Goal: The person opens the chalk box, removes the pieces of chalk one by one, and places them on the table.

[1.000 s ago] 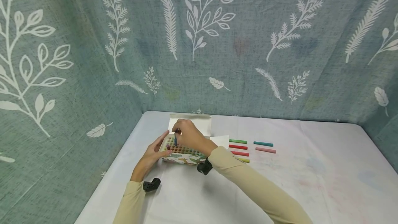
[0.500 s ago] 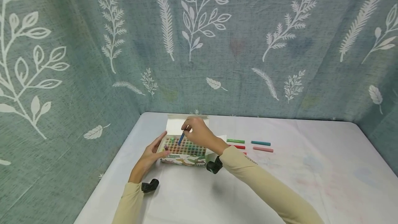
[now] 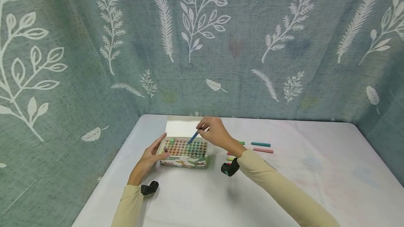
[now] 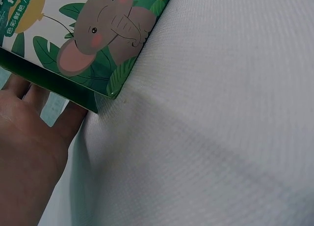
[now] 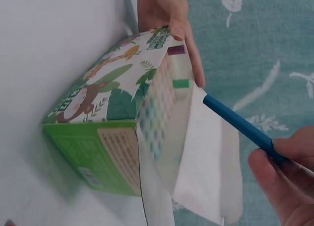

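A cardboard box [image 3: 183,163] printed with animals stands with its lid folded back. Inside, a tray with a grid of round holes shows many coloured tops; a purple stick [image 3: 165,149] and a green one [image 3: 172,141] stick up at the left. My left hand [image 3: 148,160] holds the box's left end, thumb at the front edge and fingers toward the back. Above the tray, my right hand [image 3: 217,134] pinches a slanted blue drawing stick [image 5: 240,124], crayon- or chalk-like, by its upper end. In the right wrist view its free tip is clear of the box.
To the right of the box, a teal stick [image 3: 261,144] and a pink stick [image 3: 263,150] lie on the white tablecloth [image 3: 309,157]. Several more sticks lie partly hidden behind the right forearm. A patterned curtain [image 3: 233,55] hangs at the back and left.
My right hand has moved to the right above the box with the blue drawing stick, which now slants more. The left hand still holds the box. The whole view has shifted slightly.
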Available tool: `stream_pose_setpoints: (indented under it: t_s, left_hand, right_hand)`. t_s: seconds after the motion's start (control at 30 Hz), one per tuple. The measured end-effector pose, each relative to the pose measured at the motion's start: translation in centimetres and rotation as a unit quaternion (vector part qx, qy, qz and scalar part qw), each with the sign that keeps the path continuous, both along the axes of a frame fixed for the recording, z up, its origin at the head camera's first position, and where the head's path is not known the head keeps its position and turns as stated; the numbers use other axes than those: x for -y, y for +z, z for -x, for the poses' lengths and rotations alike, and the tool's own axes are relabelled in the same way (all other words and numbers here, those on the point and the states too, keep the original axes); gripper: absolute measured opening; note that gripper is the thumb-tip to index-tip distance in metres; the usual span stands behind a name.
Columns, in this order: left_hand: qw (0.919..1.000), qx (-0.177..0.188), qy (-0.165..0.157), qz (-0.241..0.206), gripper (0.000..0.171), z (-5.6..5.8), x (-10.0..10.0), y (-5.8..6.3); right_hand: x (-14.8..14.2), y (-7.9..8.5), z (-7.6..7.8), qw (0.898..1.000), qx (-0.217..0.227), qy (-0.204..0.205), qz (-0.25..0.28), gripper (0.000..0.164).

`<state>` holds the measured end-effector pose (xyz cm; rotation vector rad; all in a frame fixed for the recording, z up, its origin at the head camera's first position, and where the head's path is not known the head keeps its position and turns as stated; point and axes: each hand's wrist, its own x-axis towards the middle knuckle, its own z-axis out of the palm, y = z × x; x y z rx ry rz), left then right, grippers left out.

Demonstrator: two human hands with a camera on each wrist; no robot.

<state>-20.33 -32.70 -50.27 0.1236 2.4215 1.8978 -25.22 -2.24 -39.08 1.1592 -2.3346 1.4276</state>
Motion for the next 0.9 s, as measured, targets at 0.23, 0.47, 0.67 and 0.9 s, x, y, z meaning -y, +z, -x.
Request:
stream_pose_setpoints:
  t_s: [0.23, 0.47, 0.67, 0.9]
  left_hand:
    - [1.0, 0.001, 0.005, 0.005, 0.079, 0.0, 0.0, 0.2]
    - [0.9999, -0.011, -0.008, -0.007, 0.079, 0.1, -0.1, 0.1]
    - [0.9993, -0.018, -0.019, -0.026, 0.08, 0.0, -0.1, 0.2]
    - [0.9997, -0.008, -0.009, -0.02, 0.08, 0.0, 0.0, 0.1]
  right_hand:
    - [-2.2, 0.1, -0.2, 0.999, 0.018, -0.036, 0.003, 0.007]
    - [-4.3, 0.2, -0.4, 0.998, 0.039, -0.055, 0.01, 0.007]
    - [-5.9, 0.0, -0.5, 0.995, 0.058, -0.078, 0.01, 0.007]
    - [-7.9, -0.6, -0.7, 0.993, 0.06, -0.102, 0.007, 0.008]
